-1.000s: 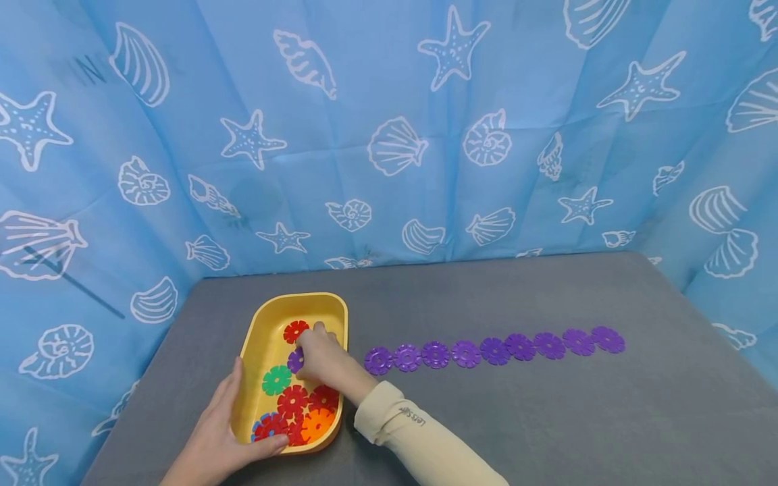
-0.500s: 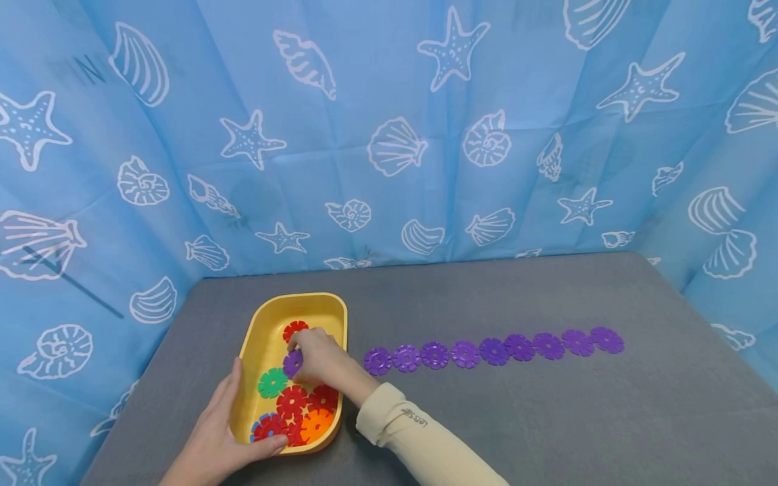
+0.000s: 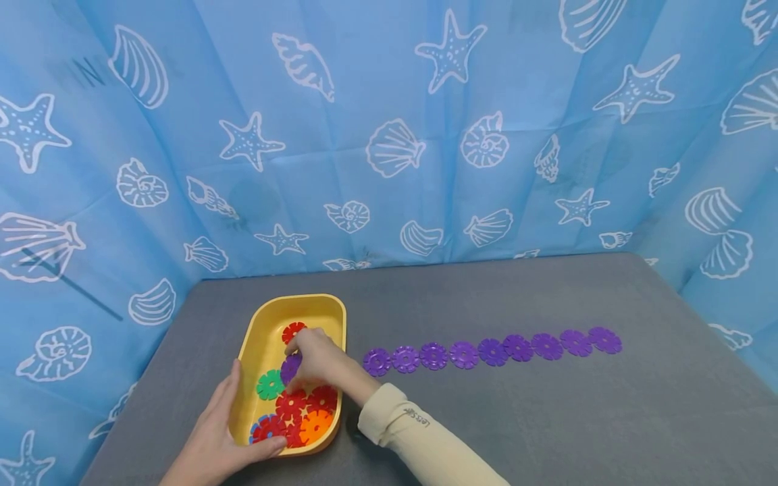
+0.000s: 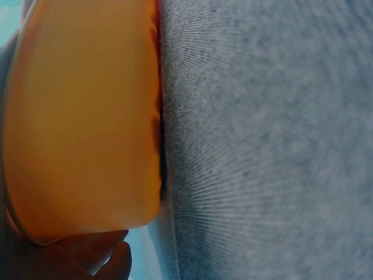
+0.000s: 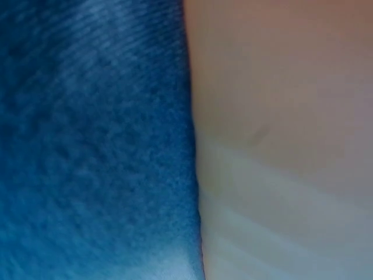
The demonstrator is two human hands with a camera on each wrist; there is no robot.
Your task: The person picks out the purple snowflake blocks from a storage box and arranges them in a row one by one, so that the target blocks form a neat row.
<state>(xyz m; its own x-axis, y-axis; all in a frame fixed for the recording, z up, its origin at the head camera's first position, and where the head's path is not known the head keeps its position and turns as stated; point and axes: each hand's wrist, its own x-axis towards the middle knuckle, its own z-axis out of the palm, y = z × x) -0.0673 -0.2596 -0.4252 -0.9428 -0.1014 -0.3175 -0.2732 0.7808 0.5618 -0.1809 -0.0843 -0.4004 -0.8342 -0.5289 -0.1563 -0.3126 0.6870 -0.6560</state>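
A yellow tray (image 3: 249, 337) stands at the left of the table in the head view, with red, green, orange and blue interlocking plastic discs inside. My left hand (image 3: 219, 432) holds its near left corner, fingers along the outer side and thumb over the front rim; the left wrist view shows the tray's outer wall (image 4: 81, 128) close up. Reaching into the tray, my right hand (image 3: 322, 361) has its curled fingers and thumb around a purple disc (image 3: 289, 368), partly hidden by the hand. A green disc (image 3: 269, 385) lies just left of it. The right wrist view shows only blurred skin and cloth.
A row of several purple discs (image 3: 464, 355) runs rightward across the grey table (image 3: 547, 418), edges joined or touching. A red disc (image 3: 293, 331) lies at the tray's far part; red discs and an orange disc (image 3: 316, 426) fill its near end. A blue curtain (image 3: 389, 202) stands behind.
The purple disc has shifted slightly toward me and left with my right hand's fingers. The green disc has slid a little the same way. My left hand stays on the tray.
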